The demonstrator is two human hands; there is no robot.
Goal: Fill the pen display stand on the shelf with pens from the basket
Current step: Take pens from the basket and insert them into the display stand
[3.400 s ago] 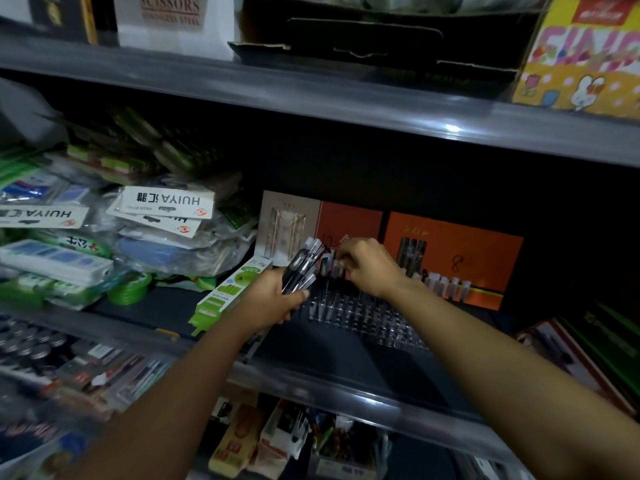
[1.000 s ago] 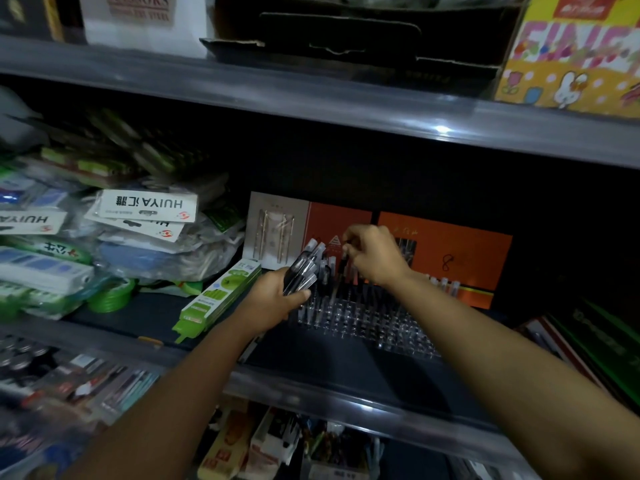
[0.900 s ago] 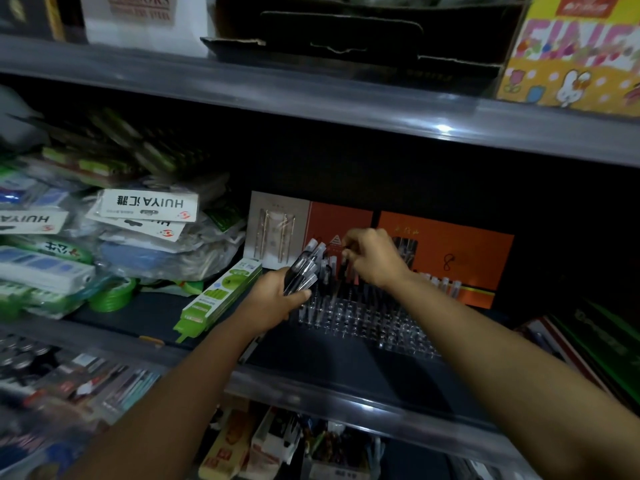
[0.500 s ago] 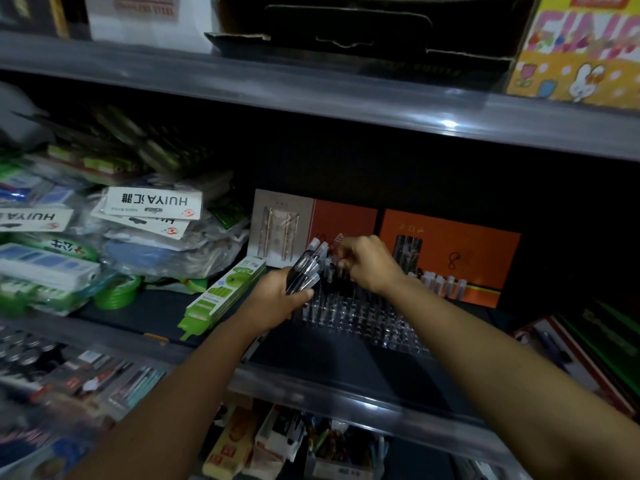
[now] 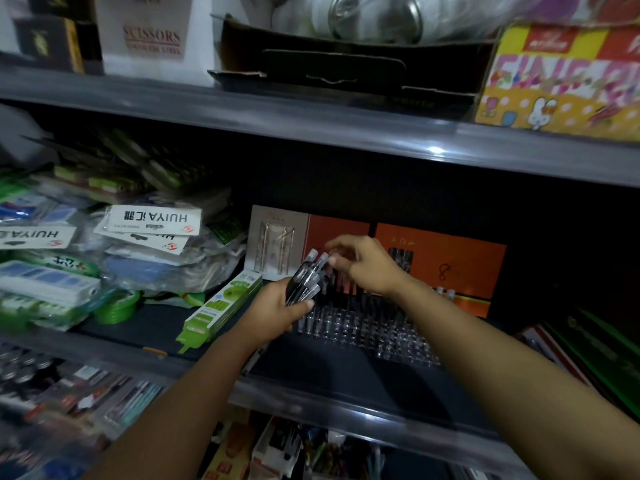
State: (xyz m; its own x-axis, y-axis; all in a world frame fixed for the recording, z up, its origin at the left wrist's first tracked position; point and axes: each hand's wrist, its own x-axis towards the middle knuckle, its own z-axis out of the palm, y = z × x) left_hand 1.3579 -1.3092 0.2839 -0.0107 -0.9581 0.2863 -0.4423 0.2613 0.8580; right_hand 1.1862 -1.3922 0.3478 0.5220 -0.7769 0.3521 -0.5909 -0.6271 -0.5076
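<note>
My left hand (image 5: 273, 313) grips a bundle of black pens (image 5: 304, 277) with clear caps, held upright just left of the clear pen display stand (image 5: 367, 332) on the dark shelf. My right hand (image 5: 365, 265) hovers over the stand's back left corner. Its thumb and fingers pinch the cap end of one pen at the top of the bundle. Several pens (image 5: 341, 284) stand in the stand's back row, partly hidden by that hand. Orange backing cards (image 5: 446, 268) rise behind the stand. No basket is in view.
A green box (image 5: 221, 308) leans left of my left hand. Bagged stationery with HUIYA labels (image 5: 152, 221) and a green tape roll (image 5: 117, 306) crowd the left. The upper shelf (image 5: 311, 123) hangs close above. Books (image 5: 588, 351) lie at right, and the shelf's front rail (image 5: 346, 408) runs below.
My right hand has left the stand's back row and moved left and up to the top of the bundle. My left hand has stayed in place with the pens.
</note>
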